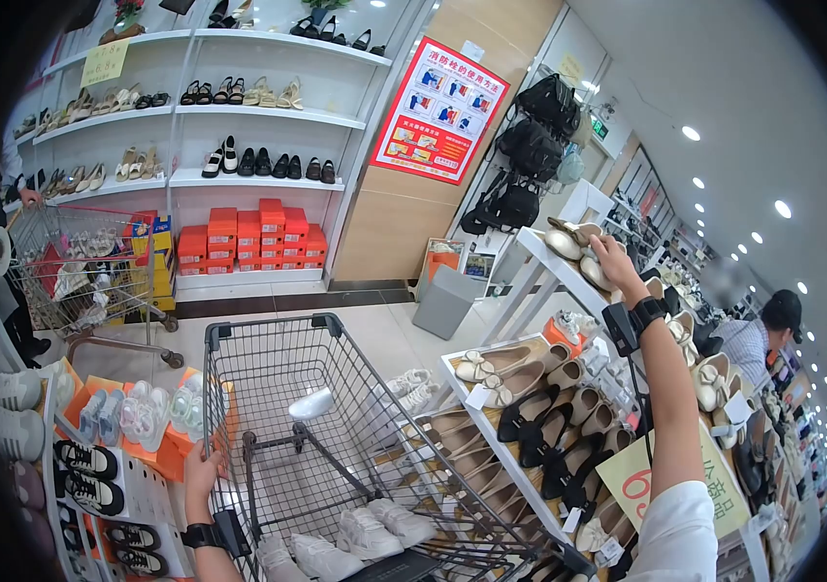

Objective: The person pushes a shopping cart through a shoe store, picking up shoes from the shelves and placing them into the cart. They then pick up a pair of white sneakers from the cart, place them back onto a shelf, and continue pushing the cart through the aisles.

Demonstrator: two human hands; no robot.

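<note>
Shop floor (394,333): left hand (202,472) grips cart (329,325) (white sneakers (367,531) inside), right hand (613,260) grips shoe (595,274).

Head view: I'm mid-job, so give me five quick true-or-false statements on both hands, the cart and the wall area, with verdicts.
1. The right hand is at the pale shoes on the white stand. True.
2. The left hand is on that stand too. False: it is at the left side of the cart.
3. Orange boxes are stacked on the lowest wall shelf. True.
4. The cart holds no shoes. False: white shoes are in its near end.
5. Black bags hang right of the poster in the picture. True.
</note>
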